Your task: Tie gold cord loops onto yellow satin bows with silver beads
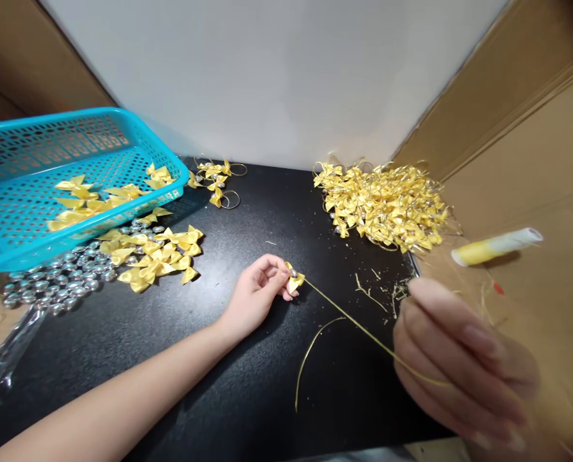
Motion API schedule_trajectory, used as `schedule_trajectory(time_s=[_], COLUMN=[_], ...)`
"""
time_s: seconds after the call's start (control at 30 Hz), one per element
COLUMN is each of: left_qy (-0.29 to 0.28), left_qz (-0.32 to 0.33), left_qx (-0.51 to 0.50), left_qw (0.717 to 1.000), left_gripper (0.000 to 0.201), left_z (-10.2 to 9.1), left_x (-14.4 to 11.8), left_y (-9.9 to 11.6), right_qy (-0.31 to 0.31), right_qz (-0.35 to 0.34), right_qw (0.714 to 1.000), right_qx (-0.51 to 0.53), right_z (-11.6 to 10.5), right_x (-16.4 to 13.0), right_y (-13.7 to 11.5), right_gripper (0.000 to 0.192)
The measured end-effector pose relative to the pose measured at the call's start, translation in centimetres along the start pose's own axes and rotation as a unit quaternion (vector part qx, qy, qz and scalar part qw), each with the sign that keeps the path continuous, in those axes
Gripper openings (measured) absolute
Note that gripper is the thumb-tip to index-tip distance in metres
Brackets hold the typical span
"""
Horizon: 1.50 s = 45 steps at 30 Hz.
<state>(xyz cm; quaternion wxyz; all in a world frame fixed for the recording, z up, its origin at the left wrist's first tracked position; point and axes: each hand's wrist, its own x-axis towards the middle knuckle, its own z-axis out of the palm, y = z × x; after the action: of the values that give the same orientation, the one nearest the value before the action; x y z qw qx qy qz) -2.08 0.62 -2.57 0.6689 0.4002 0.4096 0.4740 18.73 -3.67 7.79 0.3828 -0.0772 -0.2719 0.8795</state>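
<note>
Between the thumb and fingers of my left hand (pixel 262 285) is a small yellow ribbon bow (pixel 296 282) with a silver bead (pixel 292 273) at its middle. A thin gold cord (pixel 348 316) runs straight from the bow to my right hand (pixel 459 366), which is close to the camera and blurred. The right fingers are curled, and the cord passes in among them; its end there is hard to make out. A curved gold strand (pixel 306 360) appears below the taut cord; whether it is joined to it I cannot tell.
A blue basket (pixel 117 218) with yellow bows stands at the left. Before it lie loose bows (pixel 163 260) and silver beads (pixel 65 279). Several looped bows (pixel 216 176) lie at the back, a big pile (pixel 382 205) at the back right. Cord scraps (pixel 370 294) and a yellow-white tube (pixel 495 247) are at the right.
</note>
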Motion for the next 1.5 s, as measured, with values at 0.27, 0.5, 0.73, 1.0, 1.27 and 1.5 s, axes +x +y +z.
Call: schedule_trajectory(time_s=[0.27, 0.5, 0.73, 1.0, 1.27, 1.5], left_qy=[0.041, 0.062, 0.036, -0.002, -0.042, -0.033], left_qz=[-0.010, -0.012, -0.013, -0.050, -0.073, 0.073], left_qx=[-0.021, -0.052, -0.084, -0.034, -0.005, 0.201], left_qw=[0.999, 0.997, 0.996, 0.998, 0.996, 0.976], left_gripper=[0.023, 0.023, 0.029, 0.020, 0.021, 0.009], left_z=[0.1, 0.3, 0.0, -0.4, -0.5, -0.5], left_x=[-0.1, 0.2, 0.2, 0.1, 0.1, -0.8], left_y=[0.1, 0.3, 0.4, 0.3, 0.2, 1.2], right_qy=[-0.009, -0.008, 0.172, 0.306, 0.327, 0.367], right_qz=[0.133, 0.154, -0.014, -0.163, -0.226, -0.211], right_qw=[0.987, 0.984, 0.979, 0.855, 0.814, 0.824], right_qx=[0.094, 0.090, -0.110, -0.387, -0.423, -0.376], right_z=[-1.8, -2.1, -1.7, -2.9, -7.3, -10.2], right_x=[0.5, -0.5, 0.5, 3.9, 8.3, 11.2], right_y=[4.6, 5.8, -0.9, -5.2, -9.4, -9.6], right_gripper=[0.023, 0.019, 0.029, 0.020, 0.038, 0.034])
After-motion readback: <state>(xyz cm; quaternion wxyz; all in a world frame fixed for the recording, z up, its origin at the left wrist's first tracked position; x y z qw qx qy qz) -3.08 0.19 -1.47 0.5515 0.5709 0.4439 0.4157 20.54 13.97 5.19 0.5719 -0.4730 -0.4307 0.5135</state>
